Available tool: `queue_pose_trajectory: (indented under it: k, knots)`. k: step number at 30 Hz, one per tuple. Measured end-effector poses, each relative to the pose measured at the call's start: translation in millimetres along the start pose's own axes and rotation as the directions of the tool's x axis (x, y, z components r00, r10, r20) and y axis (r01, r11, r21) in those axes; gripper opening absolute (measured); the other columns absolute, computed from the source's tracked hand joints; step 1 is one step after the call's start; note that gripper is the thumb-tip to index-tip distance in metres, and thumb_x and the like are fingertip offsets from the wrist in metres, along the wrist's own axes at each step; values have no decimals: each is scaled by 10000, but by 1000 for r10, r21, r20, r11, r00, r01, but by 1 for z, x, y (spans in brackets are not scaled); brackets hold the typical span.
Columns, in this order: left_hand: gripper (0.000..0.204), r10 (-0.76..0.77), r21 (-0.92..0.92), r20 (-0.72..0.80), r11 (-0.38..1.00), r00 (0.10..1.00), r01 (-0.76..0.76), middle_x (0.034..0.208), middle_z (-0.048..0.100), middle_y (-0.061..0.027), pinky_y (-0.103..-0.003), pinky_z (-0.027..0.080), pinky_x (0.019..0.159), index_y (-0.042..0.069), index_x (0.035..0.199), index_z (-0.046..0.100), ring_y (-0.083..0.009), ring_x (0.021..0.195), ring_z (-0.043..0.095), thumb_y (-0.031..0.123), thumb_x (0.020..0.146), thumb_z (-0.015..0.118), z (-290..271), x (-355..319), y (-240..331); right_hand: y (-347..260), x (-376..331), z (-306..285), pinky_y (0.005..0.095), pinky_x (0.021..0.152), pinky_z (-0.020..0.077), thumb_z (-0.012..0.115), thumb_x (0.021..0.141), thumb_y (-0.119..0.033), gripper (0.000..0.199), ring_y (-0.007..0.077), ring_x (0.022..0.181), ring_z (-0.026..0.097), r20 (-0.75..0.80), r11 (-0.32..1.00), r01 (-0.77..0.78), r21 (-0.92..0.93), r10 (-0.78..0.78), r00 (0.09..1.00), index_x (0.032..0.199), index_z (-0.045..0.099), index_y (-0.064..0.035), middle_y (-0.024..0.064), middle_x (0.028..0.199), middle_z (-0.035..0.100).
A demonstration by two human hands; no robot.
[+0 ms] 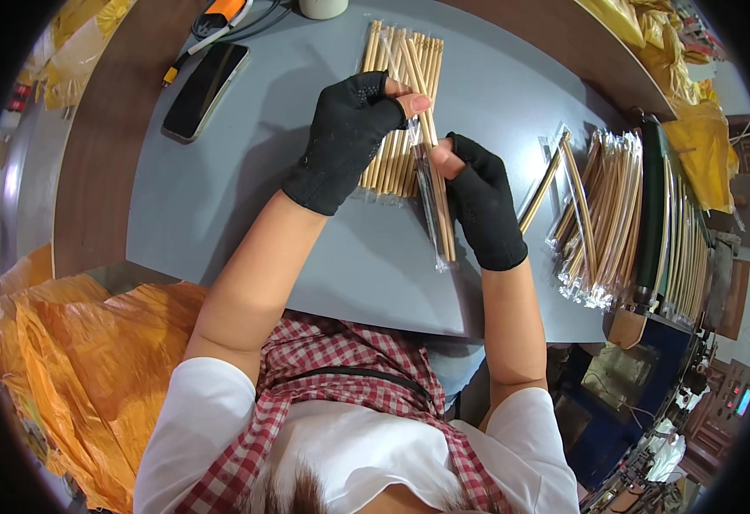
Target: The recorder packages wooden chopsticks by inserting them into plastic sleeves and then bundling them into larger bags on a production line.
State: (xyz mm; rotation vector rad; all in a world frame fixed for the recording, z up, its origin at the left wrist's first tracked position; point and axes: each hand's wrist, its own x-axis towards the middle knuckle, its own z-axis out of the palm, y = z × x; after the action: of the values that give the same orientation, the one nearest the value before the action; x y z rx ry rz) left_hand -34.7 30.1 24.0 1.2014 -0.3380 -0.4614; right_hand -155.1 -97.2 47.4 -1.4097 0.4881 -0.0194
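Observation:
A pair of light wooden chopsticks [441, 193] slants between my hands, with a narrow clear plastic sleeve [431, 218] alongside its lower part. My left hand [354, 128], in a black fingerless glove, pinches the chopsticks near their upper half. Gloved the same way, my right hand [482, 201] closes thumb and fingers on them lower down; its fingertips are partly hidden. Under the held pair, a row of wrapped chopsticks [381, 171] lies side by side on the grey table [349, 274]. Whether the held pair sits fully inside the sleeve, I cannot tell.
To the right lies a heap of wrapped chopsticks [615, 214], with a few loose ones [544, 184] beside it. Behind it stands a dark green machine part [651, 206] with more sticks. A phone [206, 90], cables [221, 36] and a white cup [324, 7] sit far left. Wooden boards [92, 146] edge the table.

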Motion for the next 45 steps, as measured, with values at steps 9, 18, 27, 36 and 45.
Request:
queue_pose_trajectory:
  k: [9, 18, 27, 36, 45]
  knots:
    - [146, -40, 160, 48, 987, 998, 32, 717, 588, 47, -212, 406, 682, 67, 747, 636, -45, 710, 518, 89, 800, 770, 3, -3, 2, 12, 2, -9, 212, 575, 365, 705, 866, -152, 115, 39, 634, 488, 11, 995, 87, -54, -86, 996, 871, 640, -57, -41, 712, 578]
    - [150, 6, 203, 44, 979, 999, -15, 692, 610, 23, -226, 412, 643, 29, 746, 665, -53, 669, 526, 122, 796, 772, 2, -4, 5, 4, 1, -10, 212, 629, 391, 718, 833, -148, 121, 52, 684, 515, 41, 1000, -12, -5, 12, 999, 885, 642, -69, -36, 749, 591]
    - [129, -38, 98, 176, 995, 984, 21, 743, 618, 18, -222, 420, 698, 32, 824, 681, -65, 716, 541, 146, 849, 734, 6, -7, 8, 12, 6, -19, 220, 655, 388, 739, 788, -132, 166, 76, 697, 510, 105, 993, -22, 113, 10, 994, 891, 617, -90, -38, 772, 573]
    - [155, 36, 221, 130, 973, 991, -64, 723, 618, 14, -234, 430, 700, 12, 808, 668, -60, 721, 547, 148, 848, 729, 2, -4, 3, 7, 5, -16, 231, 700, 425, 720, 815, -138, 169, 83, 725, 535, 35, 998, 3, 69, -6, 999, 925, 635, -40, -16, 790, 594]
    - [131, -40, -23, 82, 999, 996, 42, 798, 663, -4, -235, 466, 710, 16, 851, 687, -83, 752, 599, 113, 819, 769, 4, -6, 5, 12, 4, -16, 226, 704, 443, 731, 797, -110, 151, 88, 740, 565, -8, 999, 40, 25, -40, 999, 899, 651, -34, -2, 801, 621]
